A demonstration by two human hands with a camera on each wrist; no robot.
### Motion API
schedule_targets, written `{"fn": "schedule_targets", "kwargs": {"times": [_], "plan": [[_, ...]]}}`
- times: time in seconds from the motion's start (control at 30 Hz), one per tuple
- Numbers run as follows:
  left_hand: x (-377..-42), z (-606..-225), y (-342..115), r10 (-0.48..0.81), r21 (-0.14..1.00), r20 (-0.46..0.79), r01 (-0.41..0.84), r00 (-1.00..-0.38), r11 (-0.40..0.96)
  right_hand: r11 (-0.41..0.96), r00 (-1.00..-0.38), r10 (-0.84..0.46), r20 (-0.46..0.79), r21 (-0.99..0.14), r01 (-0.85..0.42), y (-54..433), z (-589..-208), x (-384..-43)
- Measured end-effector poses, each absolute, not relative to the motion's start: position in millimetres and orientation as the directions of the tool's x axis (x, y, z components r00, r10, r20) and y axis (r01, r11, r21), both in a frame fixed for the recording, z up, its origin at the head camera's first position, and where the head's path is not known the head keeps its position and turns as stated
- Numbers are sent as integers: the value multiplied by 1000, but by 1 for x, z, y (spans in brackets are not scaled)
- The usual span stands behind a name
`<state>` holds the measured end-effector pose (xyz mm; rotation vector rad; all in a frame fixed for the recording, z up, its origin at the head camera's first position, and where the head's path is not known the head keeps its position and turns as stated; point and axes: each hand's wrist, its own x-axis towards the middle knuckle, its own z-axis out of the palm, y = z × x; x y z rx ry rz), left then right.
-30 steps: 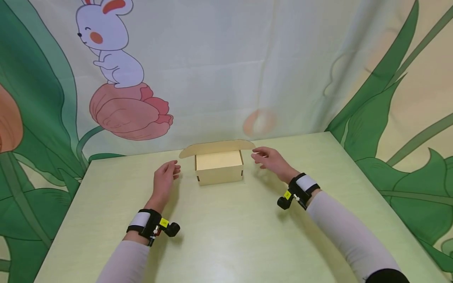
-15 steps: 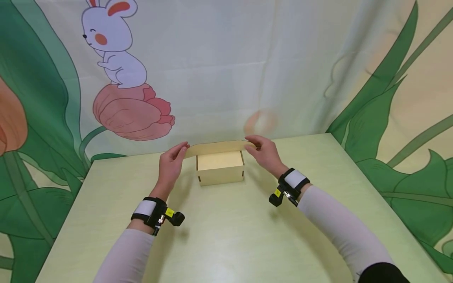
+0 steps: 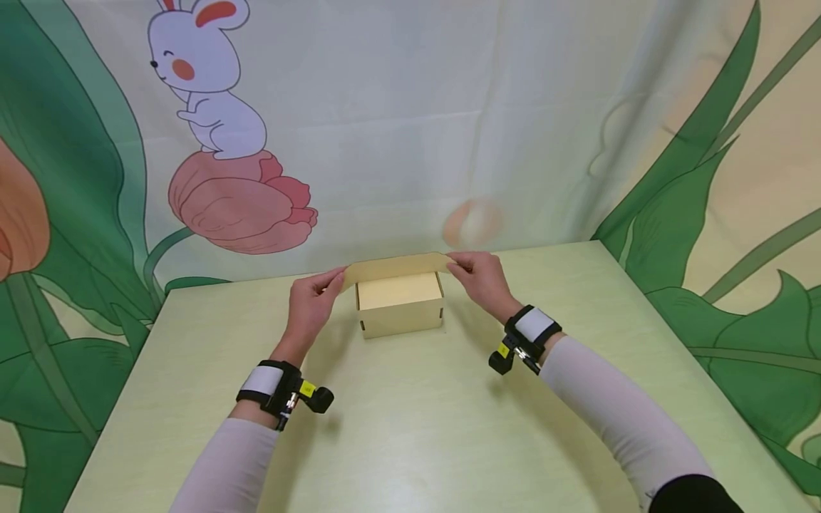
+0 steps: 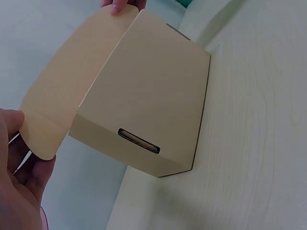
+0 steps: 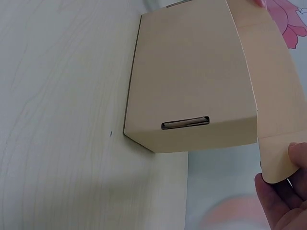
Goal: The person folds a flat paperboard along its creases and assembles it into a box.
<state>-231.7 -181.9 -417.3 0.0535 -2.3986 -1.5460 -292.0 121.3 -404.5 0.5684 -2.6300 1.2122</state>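
A small tan cardboard box [image 3: 400,318] stands on the table, with a slot at each lower front corner. Its long flap [image 3: 394,267], rounded at both ends, rises along the far side. My left hand [image 3: 309,306] pinches the flap's left end between thumb and fingers; the left wrist view shows the thumb [image 4: 12,120] on the near face. At the other end my right hand [image 3: 485,281] pinches the right tip, its thumb [image 5: 298,153] on the flap and fingers behind. What the box holds, if anything, is hidden.
The pale wooden table [image 3: 410,427] stretches toward me and to both sides. Its far edge meets a hanging printed cloth [image 3: 385,142] with a rabbit, flowers and leaves, close behind the box.
Both hands came in from beside the box and took hold of the flap's two ends. Over the last half second the fingers closed on it and the flap's ends bent slightly inward.
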Motion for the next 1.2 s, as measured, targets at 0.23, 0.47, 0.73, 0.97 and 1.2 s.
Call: {"fn": "schedule_targets", "kwargs": {"times": [0.23,0.47,0.73,0.97,1.2], "plan": [[-229,-420,-179,-176,910,218,135,-960,391,608,-889,-273,368,-650,-456,120,-407,-287],[-226,-423,-172,-190,927,235,160,-953,340,590,-887,-286,362,-664,-460,115,-406,-279],[-223,-424,-165,-201,953,201,144,-959,266,585,-905,-253,343,-691,-426,109,-405,-271],[-223,-424,-162,-196,962,181,132,-964,240,583,-917,-209,341,-709,-397,102,-407,-267],[-224,-428,-161,-202,965,182,136,-962,224,563,-926,-151,346,-740,-368,97,-407,-266]]}}
